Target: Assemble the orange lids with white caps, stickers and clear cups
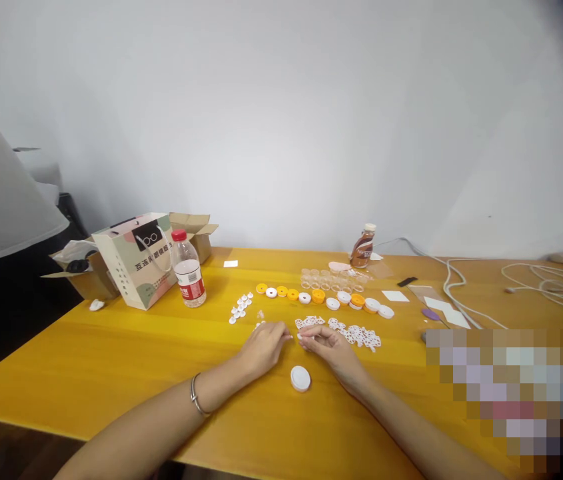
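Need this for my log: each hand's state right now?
Left hand: pinched closed; anything in it is too small to tell.
Right hand: pinched closed on a small white piece.

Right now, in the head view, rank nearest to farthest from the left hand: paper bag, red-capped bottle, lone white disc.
1. Lone white disc: right of the left hand.
2. Red-capped bottle: beyond the hand, leftward.
3. Paper bag: farther left, past the bottle.
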Motion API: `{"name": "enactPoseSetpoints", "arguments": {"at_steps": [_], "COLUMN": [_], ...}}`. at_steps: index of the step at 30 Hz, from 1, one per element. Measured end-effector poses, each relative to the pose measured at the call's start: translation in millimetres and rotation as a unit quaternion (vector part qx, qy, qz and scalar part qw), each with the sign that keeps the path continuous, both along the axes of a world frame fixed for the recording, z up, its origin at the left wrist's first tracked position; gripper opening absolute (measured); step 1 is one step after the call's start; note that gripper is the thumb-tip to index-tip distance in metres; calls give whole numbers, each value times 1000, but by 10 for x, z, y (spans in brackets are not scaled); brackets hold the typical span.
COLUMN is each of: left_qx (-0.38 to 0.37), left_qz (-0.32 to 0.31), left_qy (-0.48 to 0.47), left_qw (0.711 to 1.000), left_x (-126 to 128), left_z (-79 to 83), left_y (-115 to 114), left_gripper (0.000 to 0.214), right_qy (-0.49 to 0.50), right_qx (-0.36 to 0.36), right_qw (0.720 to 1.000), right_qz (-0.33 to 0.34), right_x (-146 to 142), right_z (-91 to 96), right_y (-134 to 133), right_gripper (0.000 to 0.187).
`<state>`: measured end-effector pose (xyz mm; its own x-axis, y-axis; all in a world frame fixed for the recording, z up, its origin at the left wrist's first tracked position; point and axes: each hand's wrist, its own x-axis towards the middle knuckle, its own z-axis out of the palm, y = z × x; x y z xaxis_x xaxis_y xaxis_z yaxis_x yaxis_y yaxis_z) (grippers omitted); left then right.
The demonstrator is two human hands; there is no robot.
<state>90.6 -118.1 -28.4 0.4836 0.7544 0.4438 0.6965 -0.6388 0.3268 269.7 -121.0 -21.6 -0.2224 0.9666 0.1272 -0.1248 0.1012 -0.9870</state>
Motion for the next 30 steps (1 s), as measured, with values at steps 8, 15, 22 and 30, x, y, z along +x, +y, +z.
{"name": "enactPoseSetpoints", "arguments": {"at_steps": [8,15,22,30], "left_qx": [-50,-6,-6,-29], "left_qz": [-36,-43,-49,-51], "left_qy": [-78,-90,-151,-147], "left_qw": [995,995,987,987], "left_x": [-16,-14,-19,-22], "left_z": [-7,34,39,9], "left_y": [-6,-10,6,37], "left_gripper": [10,17,19,22], "right_qy": [-22,-25,-33,-25], "right_qx": [19,0,-10,-43], "right_qw": [999,1000,999,999], "right_qz": [23,15,-6,-2], "right_x": [8,4,-12,-1], "right_z": [-18,0,30,-9], "right_y": [9,-10,-16,6], "right_gripper": [18,30,31,30]}}
